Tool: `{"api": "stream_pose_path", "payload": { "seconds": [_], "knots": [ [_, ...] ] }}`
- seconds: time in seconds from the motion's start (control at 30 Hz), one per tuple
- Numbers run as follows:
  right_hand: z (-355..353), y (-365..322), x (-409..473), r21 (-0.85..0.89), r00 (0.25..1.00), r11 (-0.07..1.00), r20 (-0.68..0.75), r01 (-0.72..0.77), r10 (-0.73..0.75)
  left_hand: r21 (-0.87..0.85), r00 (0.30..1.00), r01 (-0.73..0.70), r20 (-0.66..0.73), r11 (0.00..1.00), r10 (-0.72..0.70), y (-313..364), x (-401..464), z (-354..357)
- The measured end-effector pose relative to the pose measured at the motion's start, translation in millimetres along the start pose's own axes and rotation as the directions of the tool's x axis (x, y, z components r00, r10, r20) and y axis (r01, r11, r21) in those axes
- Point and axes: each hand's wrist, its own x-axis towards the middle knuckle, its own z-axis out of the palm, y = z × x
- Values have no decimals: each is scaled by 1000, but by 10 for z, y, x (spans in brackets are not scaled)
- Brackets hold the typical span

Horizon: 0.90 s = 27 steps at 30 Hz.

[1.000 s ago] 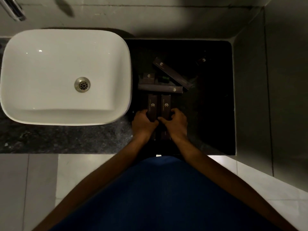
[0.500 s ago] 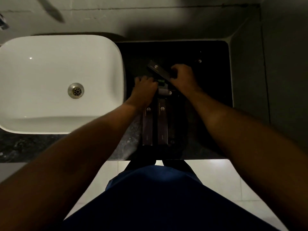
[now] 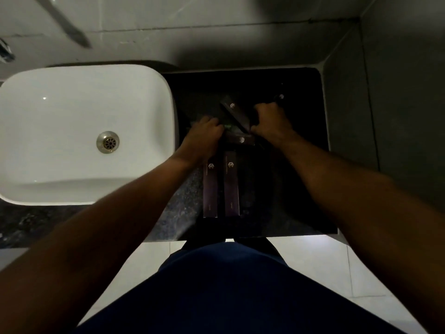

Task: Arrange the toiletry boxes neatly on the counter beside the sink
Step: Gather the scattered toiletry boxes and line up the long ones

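Two long dark toiletry boxes (image 3: 210, 189) (image 3: 231, 185) lie side by side, upright in the picture, on the dark counter (image 3: 296, 189) right of the sink. Beyond them a third long box (image 3: 240, 140) lies crosswise. A fourth long box (image 3: 234, 114) is tilted diagonally, and my right hand (image 3: 272, 120) is closed on its right end. My left hand (image 3: 204, 135) is curled over the small items at the left end of the crosswise box; what it holds is hidden. A small dark item with a logo (image 3: 280, 96) sits farther back.
The white basin (image 3: 72, 131) with its metal drain (image 3: 107, 142) fills the left. Tiled walls (image 3: 397, 104) close off the counter at the back and right. A tap end (image 3: 6, 53) shows at the upper left. The counter's front edge (image 3: 252, 238) meets pale floor tiles.
Both hands left the two parallel boxes near the front edge and reached back to the pile; the right hand took hold of the diagonal box. The camera moved slightly.
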Motion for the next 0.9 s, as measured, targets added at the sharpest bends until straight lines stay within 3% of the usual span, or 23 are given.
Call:
{"api": "stream_pose_path", "payload": {
  "seconds": [0.13, 0.3, 0.43, 0.5, 0.57, 0.63, 0.73, 0.8, 0.87, 0.9],
  "knots": [
    [67, -11, -62, 107, 997, 994, 77, -34, 26, -55, 997, 50, -55, 997, -53, 83, -178, -23],
    [159, -156, -39, 33, 993, 998, 112, -52, 48, -88, 997, 70, -28, 994, -73, 132, -266, -55],
    [-61, -28, -167, 26, 981, 981, 53, -190, 189, -131, 993, 90, -66, 987, -99, 171, -266, -140],
    [-267, 112, -349, -44, 982, 982, 32, -185, 187, -211, 989, 116, -64, 971, -132, 208, -255, -177],
    [-417, 243, -605, -214, 989, 970, 69, -111, 129, -320, 972, 181, -83, 930, -218, 210, -262, -172],
    [-408, 331, -873, -378, 986, 924, 168, 60, 5, -414, 938, 280, -72, 866, -338, 193, -329, -123],
    [-217, 425, -1135, -507, 875, 727, 392, 464, -285, -490, 896, 411, 60, 769, -441, 278, -434, -13],
    [-106, 496, -1209, -523, 824, 649, 457, 553, -333, -518, 854, 494, 135, 699, -503, 414, -471, 38],
    [4, 597, -1302, -448, 893, 783, 335, 431, -299, -551, 817, 546, 185, 631, -546, 609, -496, 82],
    [79, 644, -1375, -343, 956, 897, 182, 280, -229, -583, 804, 560, 211, 589, -555, 719, -515, 116]
  ]
}}
